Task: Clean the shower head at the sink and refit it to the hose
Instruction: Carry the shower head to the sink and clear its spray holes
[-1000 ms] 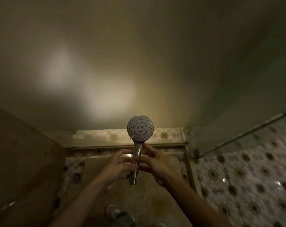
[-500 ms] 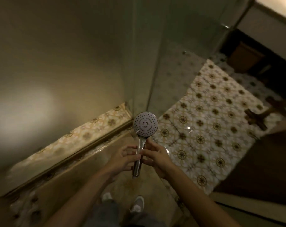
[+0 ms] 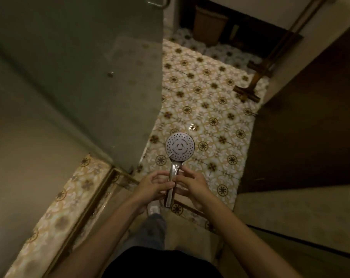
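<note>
A chrome shower head [image 3: 179, 146] with a round, perforated grey face points up toward me, its handle running down between both hands. My left hand [image 3: 152, 188] pinches the handle from the left side. My right hand [image 3: 192, 185] grips the same handle from the right, fingers curled round it. The handle's lower end is free, with no hose attached. Neither the hose nor the sink is in view.
A glass shower screen [image 3: 110, 87] stands on the left above a raised tiled curb [image 3: 56, 209]. Patterned floor tiles [image 3: 210, 109] stretch ahead. A brown bin [image 3: 209, 25] sits at the far end. A dark wooden door [image 3: 310, 117] is on the right.
The view has swung right from the shower wall toward the bathroom floor and door. Both hands keep holding the shower head in the same way.
</note>
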`<state>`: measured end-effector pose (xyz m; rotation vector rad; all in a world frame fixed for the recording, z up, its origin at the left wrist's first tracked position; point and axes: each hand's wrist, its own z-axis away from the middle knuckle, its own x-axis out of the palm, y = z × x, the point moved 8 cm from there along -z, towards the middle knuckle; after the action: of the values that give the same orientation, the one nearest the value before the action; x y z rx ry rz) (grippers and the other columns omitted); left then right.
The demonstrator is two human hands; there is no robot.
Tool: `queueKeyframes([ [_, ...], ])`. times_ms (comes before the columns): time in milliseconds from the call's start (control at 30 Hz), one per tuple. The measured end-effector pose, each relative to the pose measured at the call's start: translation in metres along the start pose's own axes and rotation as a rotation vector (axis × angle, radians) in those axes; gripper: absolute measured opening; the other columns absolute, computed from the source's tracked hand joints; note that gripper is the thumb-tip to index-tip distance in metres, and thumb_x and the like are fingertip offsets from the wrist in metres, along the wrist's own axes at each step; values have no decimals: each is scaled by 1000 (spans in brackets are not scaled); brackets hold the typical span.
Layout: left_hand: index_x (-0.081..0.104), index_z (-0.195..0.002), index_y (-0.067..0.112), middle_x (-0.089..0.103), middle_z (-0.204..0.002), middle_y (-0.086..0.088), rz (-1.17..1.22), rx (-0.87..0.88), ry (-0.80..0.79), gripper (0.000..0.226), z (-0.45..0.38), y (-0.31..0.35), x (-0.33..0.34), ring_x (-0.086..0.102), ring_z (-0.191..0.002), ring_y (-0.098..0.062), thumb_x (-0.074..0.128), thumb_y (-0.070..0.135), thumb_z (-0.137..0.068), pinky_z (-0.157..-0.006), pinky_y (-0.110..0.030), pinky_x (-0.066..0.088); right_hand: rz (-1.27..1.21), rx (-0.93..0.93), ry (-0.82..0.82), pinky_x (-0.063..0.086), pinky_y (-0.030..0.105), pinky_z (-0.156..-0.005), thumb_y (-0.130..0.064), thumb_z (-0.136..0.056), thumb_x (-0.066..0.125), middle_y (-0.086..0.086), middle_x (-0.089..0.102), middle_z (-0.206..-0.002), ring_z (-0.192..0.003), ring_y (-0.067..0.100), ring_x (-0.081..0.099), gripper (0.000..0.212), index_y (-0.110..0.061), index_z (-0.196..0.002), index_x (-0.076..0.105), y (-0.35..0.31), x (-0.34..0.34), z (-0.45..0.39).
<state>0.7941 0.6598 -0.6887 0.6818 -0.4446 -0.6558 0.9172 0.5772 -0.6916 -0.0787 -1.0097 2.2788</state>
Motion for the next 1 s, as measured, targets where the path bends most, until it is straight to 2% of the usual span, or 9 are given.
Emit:
queueKeyframes([
  [67, 69, -110, 21, 79, -102, -6, -14, -13, -64, 39, -21, 22, 8, 77, -90, -19, 84, 10, -76, -66, -29, 60, -21, -4, 54, 62, 31, -73, -5, -86, 77, 4, 79, -115, -103, 19, 78, 55, -24, -137, 64, -18, -13, -11],
  [167, 69, -111, 22, 79, -104, -2, -72, -47, -136, 41, -58, 56, 22, 77, -92, -18, 85, 12, -76, -67, -26, 60, -67, -26, 102, 64, 37, -77, -6, -87, 76, 6, 79, -115, -104, 22, 77, 56, -22, -139, 63, -47, -34, -34],
  [300, 69, -111, 23, 78, -108, -4, -102, -79, -175, 42, -107, 92, 44, 76, -96, -20, 86, 11, -74, -71, -30, 58, -148, -27, 163, 64, 34, -75, -2, -86, 75, 4, 82, -108, -97, 20, 79, 53, -23, -134, 64, -83, -62, -63],
  [433, 70, -108, 23, 78, -108, -4, -141, -93, -205, 42, -165, 130, 74, 76, -93, -14, 87, 11, -72, -66, -26, 57, -201, -26, 207, 62, 27, -67, -1, -83, 77, 3, 83, -100, -90, 18, 80, 40, -33, -105, 73, -126, -104, -99],
  [567, 68, -111, 18, 77, -104, -3, -176, -91, -219, 45, -243, 180, 114, 75, -90, -15, 87, 8, -72, -68, -26, 57, -215, -30, 233, 62, 29, -70, -3, -79, 79, 1, 83, -103, -92, 17, 80, 44, -27, -116, 74, -180, -157, -155],
  [700, 66, -117, 12, 75, -106, -6, -154, -92, -202, 46, -326, 237, 162, 74, -88, -19, 83, 4, -76, -71, -29, 60, -232, -31, 210, 61, 25, -67, -2, -80, 79, 1, 83, -97, -86, 14, 80, 35, -26, -106, 76, -246, -218, -218],
  [800, 66, -115, 13, 75, -104, -2, -153, -93, -227, 43, -368, 282, 198, 74, -89, -15, 83, 5, -76, -75, -29, 59, -204, -35, 212, 61, 25, -69, -2, -82, 79, 1, 83, -100, -89, 11, 80, 42, -21, -119, 74, -300, -258, -246],
  [900, 69, -110, 16, 75, -99, 1, -163, -82, -258, 41, -405, 324, 225, 75, -88, -13, 85, 5, -74, -69, -26, 58, -216, -39, 217, 63, 26, -70, 0, -82, 81, 1, 82, -106, -94, 13, 79, 53, -16, -130, 66, -349, -291, -268],
  [1000, 71, -107, 20, 76, -97, 1, -161, -77, -274, 39, -441, 362, 243, 75, -90, -13, 86, 8, -72, -70, -27, 58, -215, -50, 231, 64, 36, -87, 2, -83, 81, 3, 81, -111, -104, 18, 77, 58, -12, -136, 62, -390, -316, -295],
])
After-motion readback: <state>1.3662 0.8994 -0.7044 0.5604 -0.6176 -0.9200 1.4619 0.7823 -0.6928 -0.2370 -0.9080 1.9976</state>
